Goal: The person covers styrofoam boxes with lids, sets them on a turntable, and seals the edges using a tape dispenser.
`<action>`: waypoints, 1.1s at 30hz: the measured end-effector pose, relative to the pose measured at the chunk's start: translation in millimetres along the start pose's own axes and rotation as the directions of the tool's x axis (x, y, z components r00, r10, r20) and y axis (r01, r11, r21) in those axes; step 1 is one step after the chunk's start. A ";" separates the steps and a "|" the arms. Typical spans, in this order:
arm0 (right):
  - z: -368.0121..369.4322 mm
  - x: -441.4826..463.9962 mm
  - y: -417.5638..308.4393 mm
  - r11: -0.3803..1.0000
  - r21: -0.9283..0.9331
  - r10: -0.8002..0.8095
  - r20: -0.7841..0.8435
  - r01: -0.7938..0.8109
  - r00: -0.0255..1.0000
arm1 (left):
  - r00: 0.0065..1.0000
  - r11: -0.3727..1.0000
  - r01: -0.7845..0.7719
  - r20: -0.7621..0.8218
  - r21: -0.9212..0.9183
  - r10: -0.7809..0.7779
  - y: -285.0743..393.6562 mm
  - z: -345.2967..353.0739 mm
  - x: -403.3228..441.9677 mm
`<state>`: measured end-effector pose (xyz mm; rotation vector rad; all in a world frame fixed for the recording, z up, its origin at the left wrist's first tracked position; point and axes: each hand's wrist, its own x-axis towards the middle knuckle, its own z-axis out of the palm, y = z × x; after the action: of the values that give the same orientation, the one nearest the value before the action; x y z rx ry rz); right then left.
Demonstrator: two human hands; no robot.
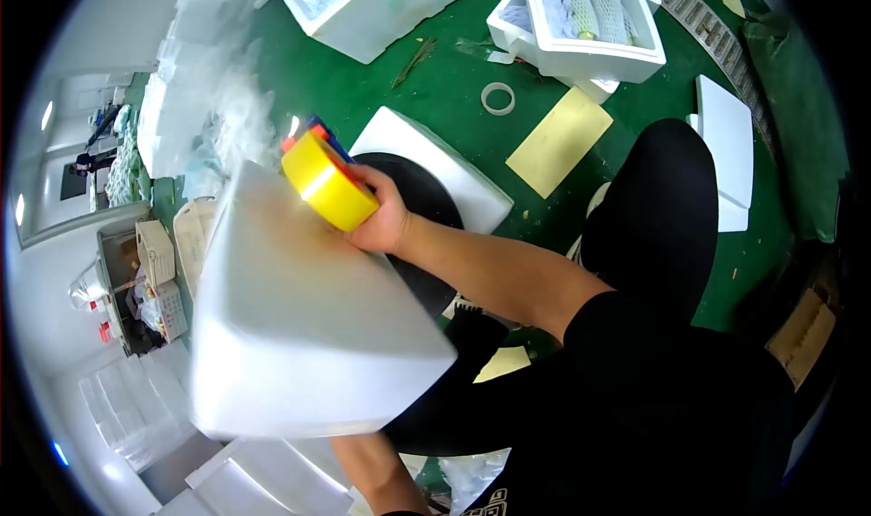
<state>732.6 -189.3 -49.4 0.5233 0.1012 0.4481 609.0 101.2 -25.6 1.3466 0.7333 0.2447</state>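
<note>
My right hand (383, 209) is closed on a tape dispenser with a wide roll of yellow tape (328, 180), held against the upper edge of a large white foam box (308, 335). The box is tilted in front of me. My left forearm (376, 475) comes up from the bottom, and my left hand is hidden behind the box. A round black seat or disc (422, 185) shows partly behind my right wrist, next to a white foam block (454, 167) on the green floor.
Open foam boxes (594, 58) with net-wrapped contents stand at the top. A yellow cardboard sheet (560, 142), a tape ring (497, 99) and white lids (724, 153) lie on the floor (463, 85). Crates (156, 253) and stacked foam boxes are at the left.
</note>
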 end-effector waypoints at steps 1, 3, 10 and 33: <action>2.3 2.4 -4.1 1.000 0.000 0.024 0.067 -0.024 0.997 | 1.000 1.000 -0.016 -0.001 0.010 0.016 2.7 -2.6 1.9; 4.9 -1.1 -8.9 1.000 0.001 -0.016 0.082 0.016 0.997 | 1.000 1.000 0.014 0.006 0.021 -0.014 1.1 -6.3 5.3; -51.9 -24.9 -37.7 0.975 -0.040 -0.217 0.025 0.218 0.976 | 0.997 0.994 0.022 0.073 0.103 -0.030 14.0 -2.1 47.5; 55.1 -51.3 -140.2 -0.280 -0.731 0.243 -0.681 -0.622 0.691 | 0.132 -0.271 -0.957 0.986 0.101 -0.099 128.3 199.5 -27.9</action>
<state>752.2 -345.3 -73.5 -1.2027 -0.2185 1.2416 740.3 -42.4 113.0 2.8479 -1.2442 -0.1829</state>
